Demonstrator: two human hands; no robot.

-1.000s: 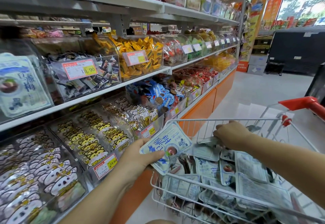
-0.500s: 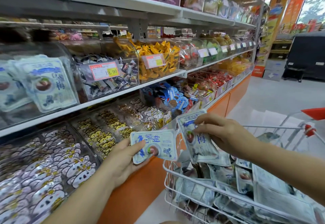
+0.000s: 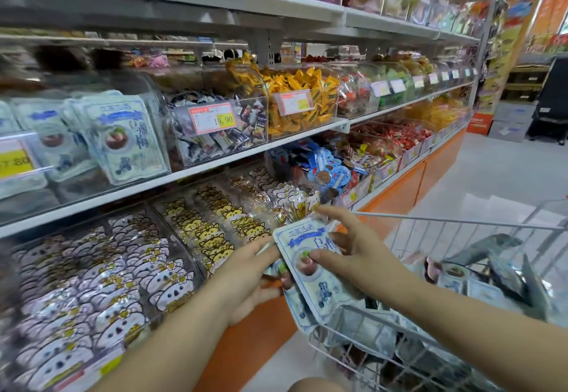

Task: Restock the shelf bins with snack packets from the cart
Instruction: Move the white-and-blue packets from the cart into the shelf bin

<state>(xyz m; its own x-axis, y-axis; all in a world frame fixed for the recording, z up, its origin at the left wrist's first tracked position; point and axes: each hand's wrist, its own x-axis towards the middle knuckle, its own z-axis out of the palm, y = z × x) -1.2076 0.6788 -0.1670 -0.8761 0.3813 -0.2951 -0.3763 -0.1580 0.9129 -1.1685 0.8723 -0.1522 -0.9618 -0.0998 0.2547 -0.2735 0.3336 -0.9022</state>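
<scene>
Left grip (image 3: 246, 281) and right grip (image 3: 359, 257) hold snack packets (image 3: 319, 297).

One cam only, on your head, wide-angle, aimed fwd and down. You're facing along the aisle: white metal shelf w/ clear plastic bins (image 3: 215, 164) fills the left, v. close, lines bowed at the edges. Silver wire cart (image 3: 461, 221) sits near, lower right. Your left hand (image 3: 246, 277) and right hand (image 3: 362, 256) meet low centre on a pale blue-and-white snack packet (image 3: 322, 293), nearest the lens. Grey floor (image 3: 507, 170) runs off top right.
</scene>
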